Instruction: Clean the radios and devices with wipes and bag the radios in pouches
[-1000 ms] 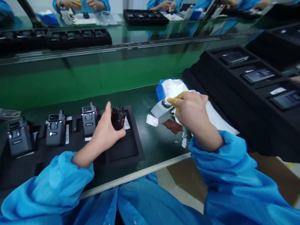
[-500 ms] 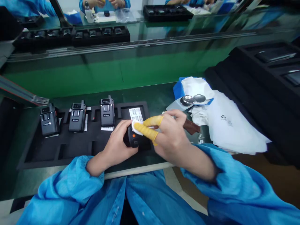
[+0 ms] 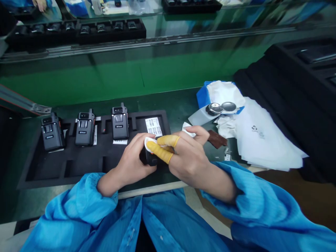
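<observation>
My left hand (image 3: pixel 133 157) is wrapped round a black two-way radio (image 3: pixel 151 160), most of which the fingers hide. Yellow finger cots cover the thumb and a finger of my right hand (image 3: pixel 187 154). With them it presses a white wiping cloth (image 3: pixel 148 142) onto the radio; another end of white cloth shows between its other fingers. To the left, a black foam tray (image 3: pixel 84 168) bears three more radios, an outer one (image 3: pixel 53 134), a middle one (image 3: pixel 85 129) and an inner one (image 3: pixel 120 123). A sheet of barcode labels (image 3: pixel 153 126) lies at the tray's right end.
A dispenser bottle (image 3: pixel 201 116) with its metal lid up leans by a blue box (image 3: pixel 202 96) of white cloths. White plastic bags (image 3: pixel 265 140) and a brown piece (image 3: pixel 217 139) lie to the right. Black foam trays (image 3: pixel 278 80) are stacked beyond. Another tray (image 3: pixel 112 33) rests on the ledge behind.
My right hand has shifted slightly left, carrying the cloth over the orange button on the radio. My left hand keeps its hold. The whole view has tilted down a little.
</observation>
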A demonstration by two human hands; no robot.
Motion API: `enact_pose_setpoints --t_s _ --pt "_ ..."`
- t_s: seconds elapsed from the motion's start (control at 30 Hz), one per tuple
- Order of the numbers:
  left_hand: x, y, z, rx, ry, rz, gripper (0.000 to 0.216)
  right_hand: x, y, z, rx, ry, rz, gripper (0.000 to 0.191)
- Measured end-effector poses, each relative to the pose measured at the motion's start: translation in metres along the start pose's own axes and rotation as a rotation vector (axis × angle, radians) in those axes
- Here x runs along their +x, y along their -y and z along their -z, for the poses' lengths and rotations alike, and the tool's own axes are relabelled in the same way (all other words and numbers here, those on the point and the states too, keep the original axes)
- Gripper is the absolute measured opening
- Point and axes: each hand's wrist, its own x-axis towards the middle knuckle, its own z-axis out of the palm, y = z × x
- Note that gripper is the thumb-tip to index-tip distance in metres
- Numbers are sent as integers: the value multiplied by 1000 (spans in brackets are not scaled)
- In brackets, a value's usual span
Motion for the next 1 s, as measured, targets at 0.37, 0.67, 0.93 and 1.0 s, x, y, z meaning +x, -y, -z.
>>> enact_pose_setpoints --t_s 0.37,0.67,0.93,1.0 --pt "-1 0 2 11 -9 35 54 -9 -18 3 81 78 -12 35" --pt "0 -1 3 44 20 -18 53 -1 8 -3 -9 -35 6 32" --pt "-2 -3 3 99 -13 -2 51 -14 -3 -10 -153 -28 -91 32" --pt "-2 -3 3 95 -9 -8 52 -14 -3 -11 -136 -76 -139 30"
